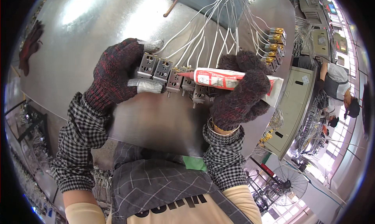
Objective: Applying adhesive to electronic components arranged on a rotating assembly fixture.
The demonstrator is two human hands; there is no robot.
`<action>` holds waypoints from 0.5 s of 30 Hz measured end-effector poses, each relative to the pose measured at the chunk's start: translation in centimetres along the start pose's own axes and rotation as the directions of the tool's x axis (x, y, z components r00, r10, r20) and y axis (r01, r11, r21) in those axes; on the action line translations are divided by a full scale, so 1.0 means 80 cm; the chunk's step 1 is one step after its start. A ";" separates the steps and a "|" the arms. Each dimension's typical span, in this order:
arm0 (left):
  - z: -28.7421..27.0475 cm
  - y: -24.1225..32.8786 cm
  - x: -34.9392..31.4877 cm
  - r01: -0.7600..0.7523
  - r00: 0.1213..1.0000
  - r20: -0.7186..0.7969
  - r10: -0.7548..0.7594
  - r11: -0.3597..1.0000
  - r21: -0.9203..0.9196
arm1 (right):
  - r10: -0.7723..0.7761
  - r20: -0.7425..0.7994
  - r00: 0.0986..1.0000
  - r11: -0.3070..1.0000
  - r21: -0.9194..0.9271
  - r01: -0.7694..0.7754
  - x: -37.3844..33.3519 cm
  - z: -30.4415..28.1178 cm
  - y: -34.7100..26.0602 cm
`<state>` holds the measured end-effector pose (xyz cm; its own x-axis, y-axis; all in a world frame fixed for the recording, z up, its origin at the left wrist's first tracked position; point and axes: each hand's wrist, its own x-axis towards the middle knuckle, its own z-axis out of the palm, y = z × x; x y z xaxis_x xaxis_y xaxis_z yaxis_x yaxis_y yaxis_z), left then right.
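My right hand (246, 99), in a dark knitted glove, is wrapped round a white and red squeeze tube (218, 78). The tube's red nozzle (185, 74) points left and its tip meets or hovers just over a small metal block (174, 80) in the middle of a row. My left hand (119, 73), gloved alike with silver tape on thumb and forefinger, grips the row's left end. Its fingers straddle a metal block (147, 65) and reach the neighbouring block (162, 70). White wires run from the blocks' far side. Part of the row is hidden behind the tube and right hand.
More wired blocks with brass-coloured parts (275, 46) stand at the right of the metal table (97, 32). A grey box (203, 1) lies at the far side, near a copper-coloured piece (171, 7). A spare glove (30, 48) lies left. Another person (336, 78) is at right.
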<state>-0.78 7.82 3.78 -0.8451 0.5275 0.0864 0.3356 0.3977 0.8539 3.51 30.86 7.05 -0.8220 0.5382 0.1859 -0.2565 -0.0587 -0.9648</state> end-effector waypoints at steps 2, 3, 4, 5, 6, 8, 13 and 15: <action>0.010 -0.007 0.003 -0.078 0.992 -0.096 0.078 0.997 0.008 | -0.064 0.037 0.997 0.993 -0.097 0.067 -0.006 0.010 -0.003; 0.014 -0.009 0.005 -0.159 0.969 -0.188 0.160 0.987 0.021 | -0.127 0.077 0.989 0.971 -0.194 0.140 -0.007 0.011 -0.004; 0.013 -0.008 0.004 -0.159 0.969 -0.188 0.160 0.987 0.020 | -0.127 0.077 0.989 0.971 -0.194 0.140 -0.007 0.009 0.000; 0.012 -0.008 0.003 -0.136 0.976 -0.162 0.145 0.989 0.064 | -0.121 0.000 0.993 0.990 -0.077 0.120 -0.005 0.005 0.010; 0.010 -0.008 0.002 -0.111 0.982 -0.139 0.126 0.988 0.112 | -0.104 -0.074 0.992 0.993 0.046 0.107 -0.005 0.006 0.014; 0.008 -0.009 0.002 -0.131 0.976 -0.157 0.148 0.985 0.112 | -0.122 -0.012 0.992 0.992 0.011 0.122 -0.010 0.008 0.006; 0.000 -0.002 0.001 -0.053 0.998 -0.026 0.053 0.999 0.008 | -0.143 0.065 0.988 0.978 -0.142 0.151 -0.004 0.008 -0.010; 0.001 0.000 0.001 -0.003 1.000 -0.001 0.003 0.999 0.032 | -0.150 -0.017 0.989 0.986 -0.081 0.148 -0.004 0.022 -0.007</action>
<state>-0.84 7.91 3.73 -0.8448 0.5276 0.0893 0.3508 0.4201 0.8369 3.03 29.26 7.86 -0.7658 0.5549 0.3249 -0.3332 0.0896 -0.9386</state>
